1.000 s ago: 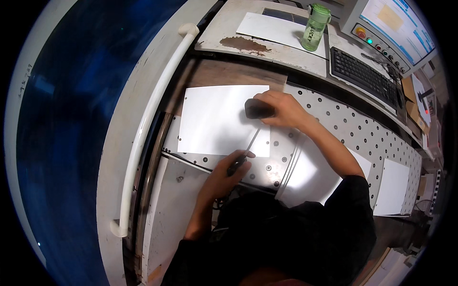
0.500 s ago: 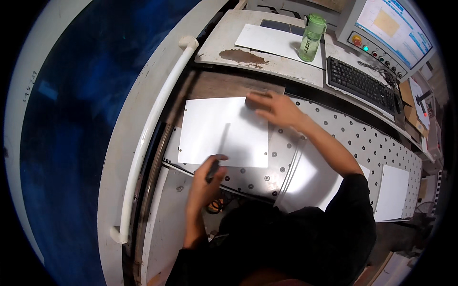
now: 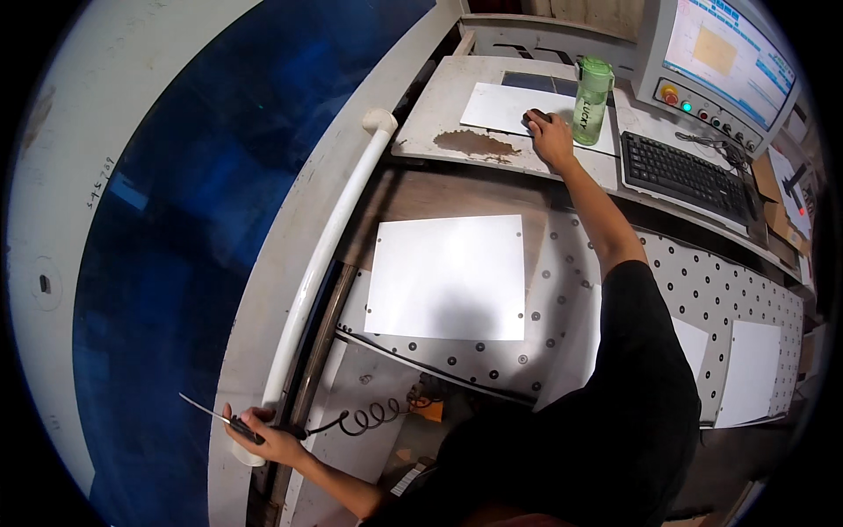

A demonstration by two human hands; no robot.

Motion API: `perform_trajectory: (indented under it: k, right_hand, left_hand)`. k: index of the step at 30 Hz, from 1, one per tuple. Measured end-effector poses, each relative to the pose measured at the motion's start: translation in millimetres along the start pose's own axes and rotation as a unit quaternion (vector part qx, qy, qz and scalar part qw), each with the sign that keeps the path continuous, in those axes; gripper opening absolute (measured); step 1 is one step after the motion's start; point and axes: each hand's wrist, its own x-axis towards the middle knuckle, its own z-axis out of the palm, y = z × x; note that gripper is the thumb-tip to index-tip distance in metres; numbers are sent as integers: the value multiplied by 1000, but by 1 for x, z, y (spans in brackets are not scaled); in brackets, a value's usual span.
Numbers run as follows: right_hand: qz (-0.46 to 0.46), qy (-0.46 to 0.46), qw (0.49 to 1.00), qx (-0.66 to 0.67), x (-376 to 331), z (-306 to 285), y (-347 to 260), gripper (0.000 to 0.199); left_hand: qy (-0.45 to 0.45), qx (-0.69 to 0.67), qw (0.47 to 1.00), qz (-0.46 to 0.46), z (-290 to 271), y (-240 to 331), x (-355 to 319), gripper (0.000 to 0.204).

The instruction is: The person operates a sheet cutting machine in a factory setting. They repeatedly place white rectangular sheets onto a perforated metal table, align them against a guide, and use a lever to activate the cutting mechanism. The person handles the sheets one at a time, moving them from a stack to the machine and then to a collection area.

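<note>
At the lower left, my left hand (image 3: 268, 436) is closed round a black air blow gun (image 3: 246, 429) with a thin metal nozzle pointing left. Its black coiled hose (image 3: 369, 419) runs off to the right. That hand is beside the lower end of the white handrail (image 3: 318, 263). My right hand (image 3: 553, 140) reaches to the far worktop, fingers over a small dark object (image 3: 534, 117) on a white sheet (image 3: 492, 107); its kind is unclear. Between the hands, a white panel (image 3: 446, 277) with small holes near its corners lies flat on the machine bed.
A green bottle (image 3: 594, 101) stands just right of my right hand. Farther right are a black keyboard (image 3: 685, 180) and a monitor (image 3: 733, 48) with buttons below. More white panels (image 3: 751, 369) lie on the studded bed (image 3: 720, 285). Dark blue glass (image 3: 202, 220) fills the left.
My left hand has moved from the panel's near edge down-left to the handrail with the blow gun. My right hand has left the panel's far edge for the worktop. The view has shifted.
</note>
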Motion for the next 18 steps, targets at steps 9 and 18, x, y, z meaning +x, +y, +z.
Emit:
perform_trajectory:
  k: [9, 18]
  right_hand:
    - [-151, 40, 971, 182, -105, -70, -101, 48]
    - [-36, -213, 957, 193, -279, -135, -134, 64]
  left_hand:
    - [84, 154, 984, -6, -26, -35, -25, 43]
    - [188, 33, 971, 143, -36, -28, -6, 36]
